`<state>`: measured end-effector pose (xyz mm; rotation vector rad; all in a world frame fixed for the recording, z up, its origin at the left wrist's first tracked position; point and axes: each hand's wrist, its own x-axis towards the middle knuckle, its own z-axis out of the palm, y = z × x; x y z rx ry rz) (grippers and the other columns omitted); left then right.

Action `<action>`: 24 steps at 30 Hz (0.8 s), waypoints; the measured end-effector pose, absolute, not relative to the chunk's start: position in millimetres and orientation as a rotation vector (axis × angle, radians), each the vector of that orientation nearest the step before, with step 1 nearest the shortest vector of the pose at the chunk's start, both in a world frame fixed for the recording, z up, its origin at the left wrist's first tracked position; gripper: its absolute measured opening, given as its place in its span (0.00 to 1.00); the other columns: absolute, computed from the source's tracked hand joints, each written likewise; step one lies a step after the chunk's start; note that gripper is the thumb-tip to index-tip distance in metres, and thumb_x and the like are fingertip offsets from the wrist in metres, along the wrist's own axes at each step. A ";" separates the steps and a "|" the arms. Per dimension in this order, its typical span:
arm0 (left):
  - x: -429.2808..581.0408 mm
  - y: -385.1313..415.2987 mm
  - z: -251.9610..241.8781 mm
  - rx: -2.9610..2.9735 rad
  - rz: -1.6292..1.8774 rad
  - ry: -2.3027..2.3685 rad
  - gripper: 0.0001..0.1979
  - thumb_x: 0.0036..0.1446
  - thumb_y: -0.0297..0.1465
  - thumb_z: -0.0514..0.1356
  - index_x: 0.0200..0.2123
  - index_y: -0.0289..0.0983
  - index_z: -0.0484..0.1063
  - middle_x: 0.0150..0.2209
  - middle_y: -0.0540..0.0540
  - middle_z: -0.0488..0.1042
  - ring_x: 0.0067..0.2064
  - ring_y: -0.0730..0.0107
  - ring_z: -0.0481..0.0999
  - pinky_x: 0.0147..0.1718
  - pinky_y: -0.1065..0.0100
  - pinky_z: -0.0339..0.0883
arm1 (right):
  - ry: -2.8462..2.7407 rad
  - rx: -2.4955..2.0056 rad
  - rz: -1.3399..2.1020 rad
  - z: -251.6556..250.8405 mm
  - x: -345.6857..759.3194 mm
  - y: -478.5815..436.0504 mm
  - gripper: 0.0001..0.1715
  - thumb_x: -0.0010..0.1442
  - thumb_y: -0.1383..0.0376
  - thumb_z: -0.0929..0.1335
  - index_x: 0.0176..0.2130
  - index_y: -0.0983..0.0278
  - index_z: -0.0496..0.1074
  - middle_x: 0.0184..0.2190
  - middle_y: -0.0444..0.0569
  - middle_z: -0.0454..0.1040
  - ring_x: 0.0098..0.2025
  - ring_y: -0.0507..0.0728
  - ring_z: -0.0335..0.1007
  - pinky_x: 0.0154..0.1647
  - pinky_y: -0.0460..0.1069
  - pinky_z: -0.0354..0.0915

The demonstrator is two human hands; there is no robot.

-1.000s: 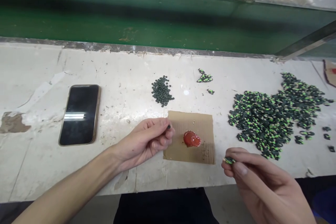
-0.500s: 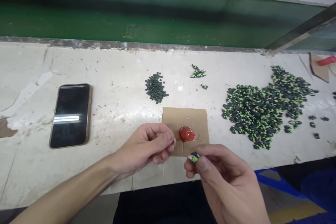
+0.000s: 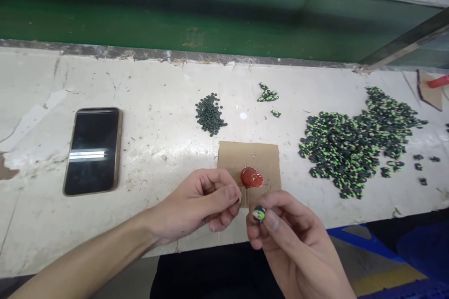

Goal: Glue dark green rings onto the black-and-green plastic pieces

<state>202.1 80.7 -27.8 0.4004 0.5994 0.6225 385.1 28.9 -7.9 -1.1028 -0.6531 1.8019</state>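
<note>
Between the thumb and fingers of my right hand point(image 3: 291, 238) is a small black piece with green and beige markings point(image 3: 259, 214). My left hand point(image 3: 210, 201) is closed in a pinch just to its left; whatever sits between those fingertips is hidden or too small to name. Beyond both hands lies a square of brown cardboard point(image 3: 228, 154) bearing a glossy red blob point(image 3: 251, 177). Small dark green discs point(image 3: 209, 114) lie heaped past the cardboard. A few black and green pieces point(image 3: 268, 95) rest to the right of the discs.
A large pile of similar black and green pieces point(image 3: 345, 145) spreads over the right of the white table point(image 3: 157, 103). A smartphone point(image 3: 93, 149) lies at left. Behind the table edge runs a green belt-like surface point(image 3: 157, 23). A red object point(image 3: 438, 81) rests on cardboard at far right.
My right hand has turned the small piece so its marked face shows more fully. My left hand has shifted slightly right, closer to it. The whole view has moved a little.
</note>
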 end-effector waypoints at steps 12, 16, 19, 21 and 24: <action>202.0 85.2 -33.2 0.315 0.619 0.579 0.16 0.58 0.38 0.74 0.28 0.32 0.77 0.24 0.54 0.73 0.21 0.89 0.67 0.22 0.88 0.67 | -1.348 -1.530 0.831 -11.9 409.6 32.6 0.12 0.62 0.73 0.74 0.39 0.56 0.84 0.31 0.41 0.81 0.30 0.47 0.77 0.31 0.37 0.74; 199.7 86.8 -34.9 0.381 0.659 0.656 0.13 0.57 0.38 0.74 0.29 0.34 0.81 0.25 0.53 0.77 0.24 0.87 0.73 0.26 0.89 0.71 | -1.492 -1.604 0.695 -16.8 417.2 34.0 0.12 0.61 0.74 0.74 0.39 0.57 0.82 0.30 0.39 0.81 0.28 0.45 0.77 0.32 0.35 0.73; 199.4 88.6 -33.7 0.362 0.652 0.688 0.12 0.59 0.37 0.72 0.29 0.34 0.81 0.25 0.53 0.77 0.25 0.87 0.74 0.27 0.89 0.72 | -1.591 -1.542 0.698 -14.0 414.9 35.6 0.13 0.62 0.76 0.72 0.40 0.58 0.80 0.32 0.40 0.79 0.31 0.46 0.77 0.33 0.38 0.73; 199.9 89.0 -33.0 0.299 0.637 0.677 0.12 0.60 0.35 0.71 0.28 0.34 0.80 0.26 0.54 0.77 0.25 0.88 0.74 0.26 0.89 0.71 | -1.702 -1.487 0.704 -8.3 410.0 36.5 0.15 0.62 0.78 0.71 0.41 0.59 0.79 0.34 0.42 0.78 0.34 0.47 0.76 0.34 0.40 0.73; 200.7 88.3 -33.9 0.255 0.640 0.637 0.13 0.62 0.34 0.70 0.29 0.32 0.79 0.26 0.53 0.77 0.26 0.87 0.74 0.28 0.88 0.71 | -1.884 -1.405 0.771 0.8 401.0 38.8 0.20 0.61 0.81 0.71 0.48 0.62 0.79 0.39 0.45 0.77 0.36 0.47 0.75 0.36 0.40 0.73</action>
